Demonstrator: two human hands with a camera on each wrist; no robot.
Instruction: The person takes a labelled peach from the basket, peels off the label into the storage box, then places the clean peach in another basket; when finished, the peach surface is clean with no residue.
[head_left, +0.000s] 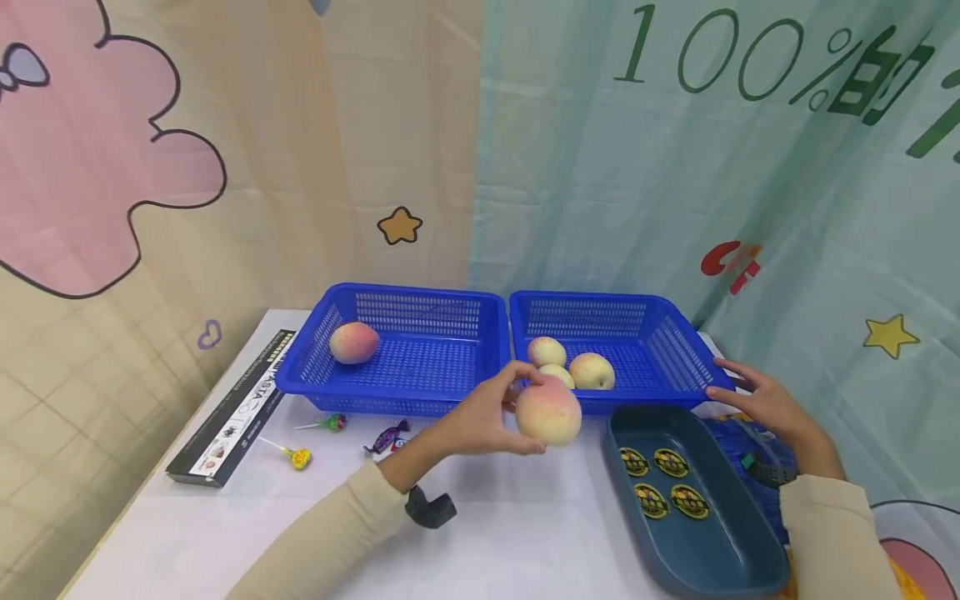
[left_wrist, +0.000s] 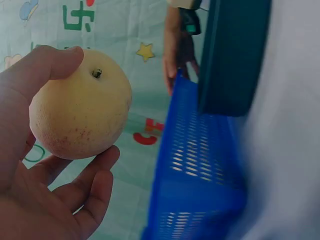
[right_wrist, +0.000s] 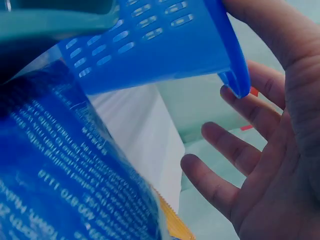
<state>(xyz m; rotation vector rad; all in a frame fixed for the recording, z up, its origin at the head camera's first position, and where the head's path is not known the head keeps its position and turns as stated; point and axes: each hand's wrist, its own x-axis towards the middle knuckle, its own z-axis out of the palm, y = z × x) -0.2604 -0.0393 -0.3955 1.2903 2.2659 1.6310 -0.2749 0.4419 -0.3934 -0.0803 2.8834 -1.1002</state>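
My left hand [head_left: 480, 417] holds a pale yellow and pink peach [head_left: 551, 412] between thumb and fingers, in front of the right blue basket [head_left: 678, 342]. In the left wrist view the stem end of the peach faces the camera. Three peaches, one of them a pale peach [head_left: 592, 372], lie in that basket's front left part. At the basket's right front corner, my right hand [head_left: 768, 404] touches the rim with spread, fairly straight fingers. A single pinker peach [head_left: 354, 342] sits in the left blue basket [head_left: 420, 400].
A dark teal tray [head_left: 727, 542] with several round black-and-gold stickers stands front right, beside a blue packet [right_wrist: 75, 165]. To the left lie a long pasta box [head_left: 232, 417], a yellow lollipop [head_left: 300, 457], another lollipop [head_left: 335, 422] and a purple wrapped candy [head_left: 387, 437]. Curtains hang behind.
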